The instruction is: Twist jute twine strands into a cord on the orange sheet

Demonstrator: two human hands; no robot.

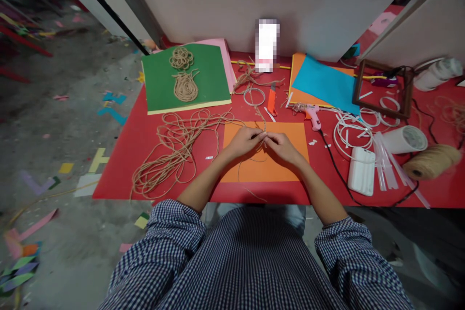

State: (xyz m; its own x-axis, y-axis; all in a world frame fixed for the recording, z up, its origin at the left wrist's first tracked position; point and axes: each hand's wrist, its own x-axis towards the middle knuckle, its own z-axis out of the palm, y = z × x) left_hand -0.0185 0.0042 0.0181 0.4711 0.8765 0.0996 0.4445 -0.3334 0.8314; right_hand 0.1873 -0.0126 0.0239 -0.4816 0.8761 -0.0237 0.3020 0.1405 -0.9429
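Observation:
My left hand point(244, 142) and my right hand point(281, 146) meet above an orange sheet of paper point(290, 169). Fingers of both hands are pinched on a short braided length of jute twine point(265, 126). Its upper end runs away from me toward a white ring point(254, 97), and thin loose strands hang below my fingers onto the sheet. To the left of my left hand spreads a large loose tangle of jute twine point(178, 147). A pink glue gun point(313, 115) lies to the right, beyond my right hand.
Two twine coils point(185, 87) rest on green paper point(156, 77). An orange-handled cutter point(272, 101) lies past my hands. Rightward are blue paper point(323, 82), a wooden frame point(410, 92), white cord point(339, 131), a white box point(361, 170), clear glue sticks point(385, 164) and a twine spool point(432, 162).

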